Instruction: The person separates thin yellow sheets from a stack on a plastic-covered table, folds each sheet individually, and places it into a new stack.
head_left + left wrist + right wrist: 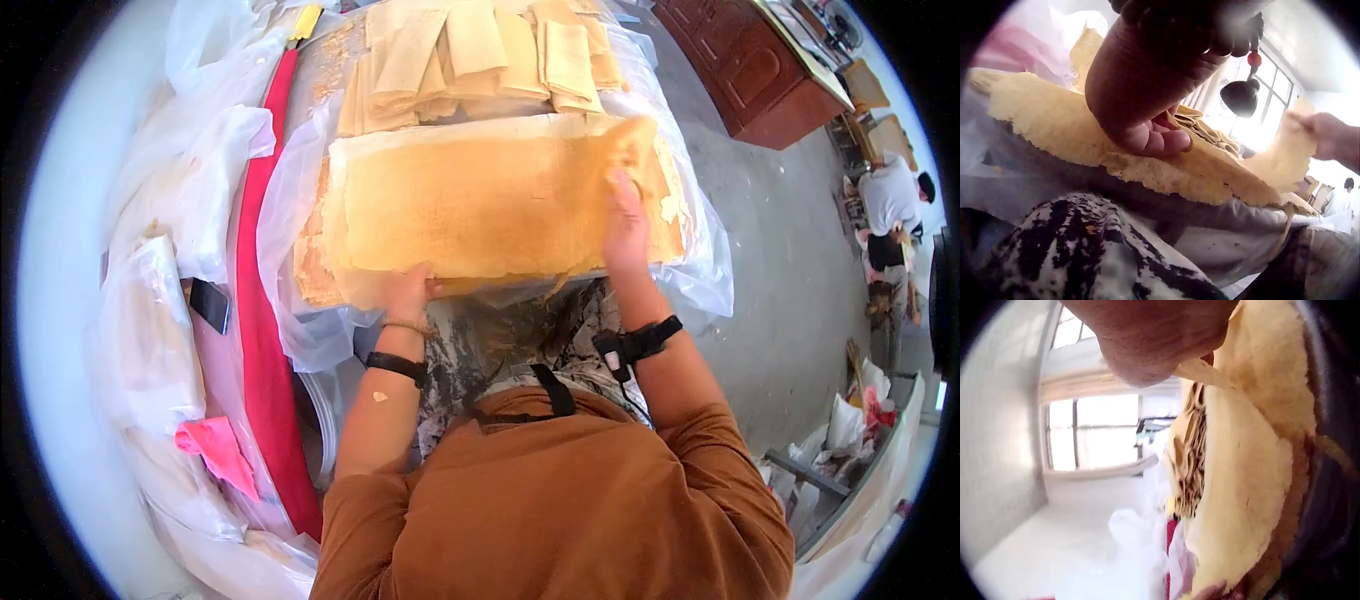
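A thin, tan, crepe-like sheet with ragged edges lies over a stack of similar sheets in front of the person. At its right end my right hand pinches the sheet, and that end is raised and folded up, also seen in the left wrist view. My left hand is at the near edge, left of the middle, its curled fingers gripping the sheet's border. Behind the stack, several folded sheets lie in overlapping rows.
Clear plastic film spreads under the stack. Along the left runs a red strip, with a phone and a pink cloth beyond it. A brown cabinet stands at the far right; another person sits beyond.
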### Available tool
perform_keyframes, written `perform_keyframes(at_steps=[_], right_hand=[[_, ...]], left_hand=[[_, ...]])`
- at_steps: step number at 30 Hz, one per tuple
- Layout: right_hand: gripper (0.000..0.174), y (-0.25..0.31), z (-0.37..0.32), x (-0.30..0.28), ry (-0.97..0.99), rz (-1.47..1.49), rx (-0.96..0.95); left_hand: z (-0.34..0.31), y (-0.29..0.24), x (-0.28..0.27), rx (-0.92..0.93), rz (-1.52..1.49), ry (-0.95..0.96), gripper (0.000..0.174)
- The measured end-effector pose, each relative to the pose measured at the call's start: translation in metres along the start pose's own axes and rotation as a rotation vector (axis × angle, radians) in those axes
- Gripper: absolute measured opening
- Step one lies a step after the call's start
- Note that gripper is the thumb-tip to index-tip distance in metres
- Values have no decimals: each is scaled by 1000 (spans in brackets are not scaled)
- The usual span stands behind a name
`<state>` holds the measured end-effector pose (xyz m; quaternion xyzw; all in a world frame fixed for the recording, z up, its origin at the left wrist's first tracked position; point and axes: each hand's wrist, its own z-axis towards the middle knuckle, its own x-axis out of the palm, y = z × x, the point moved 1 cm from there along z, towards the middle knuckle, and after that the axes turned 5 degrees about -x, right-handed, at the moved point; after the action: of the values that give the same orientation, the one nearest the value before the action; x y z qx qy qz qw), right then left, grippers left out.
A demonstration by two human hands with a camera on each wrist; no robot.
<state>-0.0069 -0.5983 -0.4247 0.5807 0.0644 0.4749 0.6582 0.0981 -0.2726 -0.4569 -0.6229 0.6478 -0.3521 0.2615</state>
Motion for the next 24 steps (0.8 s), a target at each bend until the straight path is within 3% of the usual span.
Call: perform_keyframes(at_steps=[2,4,9,15,21,24], right_hand=[[38,23,-22,77,272,-453,-60],[44,26,-39,123,683,-1183,-362],[52,-30,-75,163,951,-1362,-335],[54,-34,-85,162,1080,-1342,-324],[66,-38,-69,172,909,-911,80],[62,-51,-64,166,1181,-1169,-82]], left_hand=[[3,2,0,8,29,11,12],[9,6,-3,29,55,62,12],[-1,3,-10,43,17,85,17],[-15,-5,-13,-16,-142,110,22],[-7,4,-19,-67,-243,156,23],[-10,2,-15,-52,-316,209,21]])
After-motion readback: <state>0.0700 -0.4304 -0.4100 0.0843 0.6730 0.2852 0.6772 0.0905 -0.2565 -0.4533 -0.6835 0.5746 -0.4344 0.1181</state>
